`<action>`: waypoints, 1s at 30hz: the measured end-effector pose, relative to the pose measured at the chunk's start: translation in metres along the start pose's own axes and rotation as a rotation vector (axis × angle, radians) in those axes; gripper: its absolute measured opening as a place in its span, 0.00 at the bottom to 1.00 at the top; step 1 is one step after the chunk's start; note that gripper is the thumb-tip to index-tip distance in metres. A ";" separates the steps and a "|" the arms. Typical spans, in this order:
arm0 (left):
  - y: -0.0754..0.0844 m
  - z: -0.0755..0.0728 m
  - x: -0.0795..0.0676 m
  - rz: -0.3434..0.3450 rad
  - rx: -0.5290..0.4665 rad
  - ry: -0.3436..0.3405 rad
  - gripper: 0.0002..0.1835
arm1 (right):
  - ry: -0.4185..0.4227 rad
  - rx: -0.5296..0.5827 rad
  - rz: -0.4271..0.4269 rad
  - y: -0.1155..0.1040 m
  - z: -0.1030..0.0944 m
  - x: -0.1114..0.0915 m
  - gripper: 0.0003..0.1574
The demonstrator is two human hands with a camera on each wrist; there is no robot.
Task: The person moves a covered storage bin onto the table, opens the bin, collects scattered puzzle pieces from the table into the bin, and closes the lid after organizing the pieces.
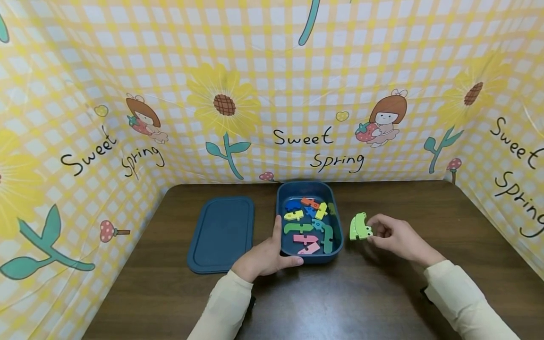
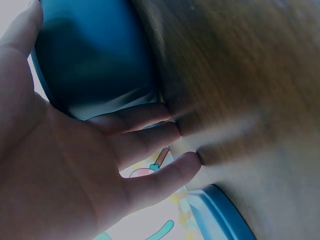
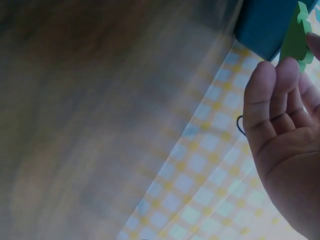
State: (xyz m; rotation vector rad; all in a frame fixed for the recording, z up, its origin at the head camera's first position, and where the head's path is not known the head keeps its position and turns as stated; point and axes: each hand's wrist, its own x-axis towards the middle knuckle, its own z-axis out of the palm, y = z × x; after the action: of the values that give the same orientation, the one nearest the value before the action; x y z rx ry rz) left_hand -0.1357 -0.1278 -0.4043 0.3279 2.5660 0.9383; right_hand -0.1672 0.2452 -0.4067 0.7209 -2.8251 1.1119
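A dark blue box (image 1: 309, 259), its top uncovered, stands on the table. Inside lie several coloured puzzle pieces, among them a long green piece (image 1: 298, 228) and a pink piece (image 1: 304, 239). My left hand (image 1: 267, 255) rests against the box's near left corner, thumb along the front wall and a finger up the left side; in the left wrist view its fingers (image 2: 150, 142) are nearly straight. To the right of the box, my right hand (image 1: 397, 238) pinches a light green animal-head puzzle piece (image 1: 359, 227) with eyes between thumb and fingers. That piece also shows beside the fingertips (image 3: 287, 70) in the right wrist view.
A flat dark blue lid (image 1: 223, 233) lies to the left of the box on the brown wooden table (image 1: 323, 302). Behind the table and along both sides hangs a yellow checked cloth (image 1: 263, 85) with flowers and lettering. The box stands near the back edge.
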 end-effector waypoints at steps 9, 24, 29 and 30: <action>0.001 0.000 -0.001 0.005 -0.006 0.000 0.68 | 0.028 0.019 -0.034 -0.006 -0.003 0.012 0.15; 0.002 -0.001 -0.002 0.010 -0.007 -0.001 0.68 | 0.009 0.018 -0.048 -0.022 -0.002 0.032 0.16; 0.001 -0.001 -0.001 0.001 -0.002 -0.005 0.68 | -0.011 0.019 -0.040 -0.027 -0.001 0.037 0.16; 0.002 -0.001 -0.001 0.000 -0.001 -0.005 0.68 | -0.014 0.020 -0.034 -0.028 -0.001 0.038 0.17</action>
State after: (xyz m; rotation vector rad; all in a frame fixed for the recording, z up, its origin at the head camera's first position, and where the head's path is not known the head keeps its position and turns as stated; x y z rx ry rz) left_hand -0.1348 -0.1276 -0.4022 0.3299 2.5607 0.9369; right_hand -0.1895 0.2123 -0.3816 0.7783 -2.8054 1.1362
